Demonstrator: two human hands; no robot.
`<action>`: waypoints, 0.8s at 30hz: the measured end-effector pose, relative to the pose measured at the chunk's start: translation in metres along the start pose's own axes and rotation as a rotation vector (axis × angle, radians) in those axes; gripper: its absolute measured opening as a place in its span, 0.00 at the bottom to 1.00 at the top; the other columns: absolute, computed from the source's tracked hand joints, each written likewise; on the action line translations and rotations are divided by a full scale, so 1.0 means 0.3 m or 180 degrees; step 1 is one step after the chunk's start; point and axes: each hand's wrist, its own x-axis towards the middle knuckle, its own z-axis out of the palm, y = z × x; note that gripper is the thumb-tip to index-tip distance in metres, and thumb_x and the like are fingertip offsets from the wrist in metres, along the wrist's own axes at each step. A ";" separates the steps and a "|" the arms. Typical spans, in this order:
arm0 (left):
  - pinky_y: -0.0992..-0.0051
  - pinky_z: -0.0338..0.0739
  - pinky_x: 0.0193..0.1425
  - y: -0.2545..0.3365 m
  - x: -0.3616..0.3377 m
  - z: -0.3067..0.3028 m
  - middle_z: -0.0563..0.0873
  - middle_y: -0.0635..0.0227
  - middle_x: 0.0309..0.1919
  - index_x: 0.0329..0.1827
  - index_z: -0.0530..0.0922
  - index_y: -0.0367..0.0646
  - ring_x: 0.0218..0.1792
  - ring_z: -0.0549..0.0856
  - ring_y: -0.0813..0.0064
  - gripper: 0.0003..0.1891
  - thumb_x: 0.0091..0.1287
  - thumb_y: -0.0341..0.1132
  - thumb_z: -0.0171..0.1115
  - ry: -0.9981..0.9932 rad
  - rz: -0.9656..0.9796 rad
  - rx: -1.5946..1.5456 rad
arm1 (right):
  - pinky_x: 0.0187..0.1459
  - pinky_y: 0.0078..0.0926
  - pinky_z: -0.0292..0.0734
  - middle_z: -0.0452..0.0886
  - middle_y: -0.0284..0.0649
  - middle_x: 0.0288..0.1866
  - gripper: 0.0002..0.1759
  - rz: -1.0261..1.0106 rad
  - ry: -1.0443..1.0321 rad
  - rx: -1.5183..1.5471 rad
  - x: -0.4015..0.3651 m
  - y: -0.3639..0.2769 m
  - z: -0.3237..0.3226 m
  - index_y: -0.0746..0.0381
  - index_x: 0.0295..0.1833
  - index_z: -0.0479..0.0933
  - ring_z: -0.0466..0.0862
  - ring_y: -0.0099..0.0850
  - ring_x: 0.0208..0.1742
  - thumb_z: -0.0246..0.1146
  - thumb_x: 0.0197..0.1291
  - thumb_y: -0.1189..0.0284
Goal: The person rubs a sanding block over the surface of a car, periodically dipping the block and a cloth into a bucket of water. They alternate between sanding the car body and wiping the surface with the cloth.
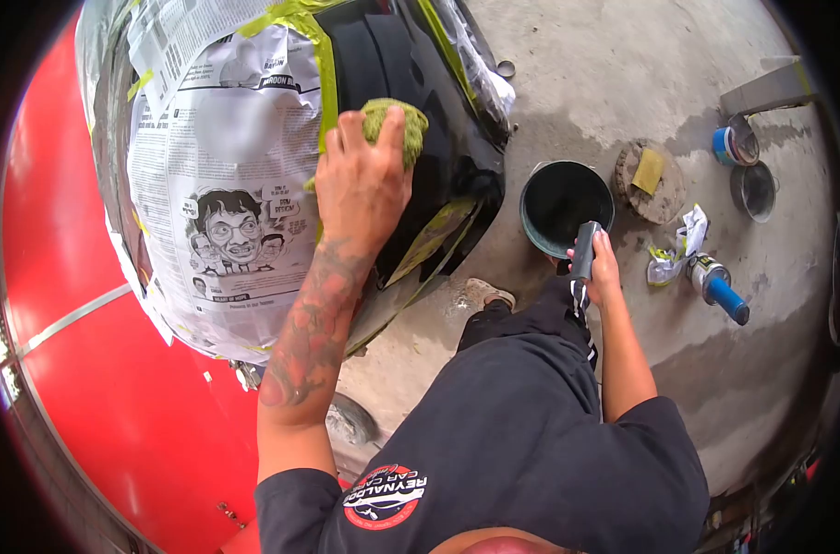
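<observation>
My left hand (360, 180) presses a bunched green fuzzy cloth (412, 148) against a glossy black car panel (360, 60). Its fingers are curled over the cloth. Yellow-green masking tape (327, 78) edges the panel, and taped newspaper (240, 166) covers the area to its left. My right hand (606, 268) grips a dark grey block (583, 251), which looks like a sanding block. It is held over the near rim of a dark bucket (528, 217) containing dark liquid.
A yellow sponge (648, 172) lies on a round stone-like slab (669, 198). Farther right are a blue-labelled can (723, 146), a clear cup (754, 192), a blue-ended canister (726, 300) and crumpled plastic (664, 268). A red panel (115, 425) borders the left side. The concrete floor (614, 55) has wet patches.
</observation>
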 end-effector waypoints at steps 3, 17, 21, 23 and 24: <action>0.55 0.87 0.49 -0.003 0.132 0.011 0.77 0.54 0.60 0.67 0.78 0.52 0.55 0.84 0.49 0.31 0.59 0.38 0.77 0.0205 -0.0101 0.0104 | 0.39 0.31 0.83 0.79 0.33 0.51 0.23 -0.0251 -0.0201 -0.0327 0.031 -0.045 0.061 0.46 0.77 0.68 0.86 0.28 0.45 0.49 0.84 0.53; 0.55 0.84 0.54 -0.007 -0.260 0.013 0.79 0.55 0.56 0.66 0.79 0.51 0.54 0.84 0.49 0.32 0.55 0.29 0.76 0.0366 -0.0312 -0.0421 | 0.61 0.42 0.75 0.80 0.44 0.60 0.26 -0.5294 -0.0192 -0.2438 -0.130 -0.455 1.021 0.55 0.60 0.80 0.79 0.48 0.60 0.77 0.57 0.65; 0.54 0.80 0.55 -0.064 -0.522 0.096 0.79 0.59 0.58 0.70 0.78 0.56 0.53 0.83 0.52 0.40 0.49 0.28 0.76 0.0608 -0.0198 -0.0478 | 0.57 0.41 0.75 0.76 0.38 0.64 0.30 -0.5328 -0.0318 -0.2814 -0.281 -0.256 0.955 0.50 0.58 0.82 0.77 0.42 0.59 0.81 0.46 0.67; 0.55 0.80 0.53 -0.080 -0.627 0.146 0.79 0.60 0.59 0.69 0.79 0.58 0.52 0.83 0.54 0.39 0.49 0.28 0.75 0.0835 -0.0090 -0.0539 | 0.55 0.41 0.74 0.76 0.37 0.64 0.29 -0.5424 -0.0474 -0.3011 -0.301 -0.213 0.925 0.50 0.58 0.82 0.77 0.41 0.60 0.81 0.46 0.67; 0.55 0.80 0.53 -0.087 -0.654 0.160 0.79 0.61 0.59 0.69 0.80 0.58 0.52 0.83 0.54 0.38 0.49 0.28 0.75 0.0945 -0.0027 -0.0575 | 0.55 0.42 0.74 0.76 0.37 0.64 0.29 -0.5533 -0.0337 -0.2989 -0.287 -0.241 0.951 0.50 0.58 0.82 0.77 0.42 0.60 0.80 0.47 0.67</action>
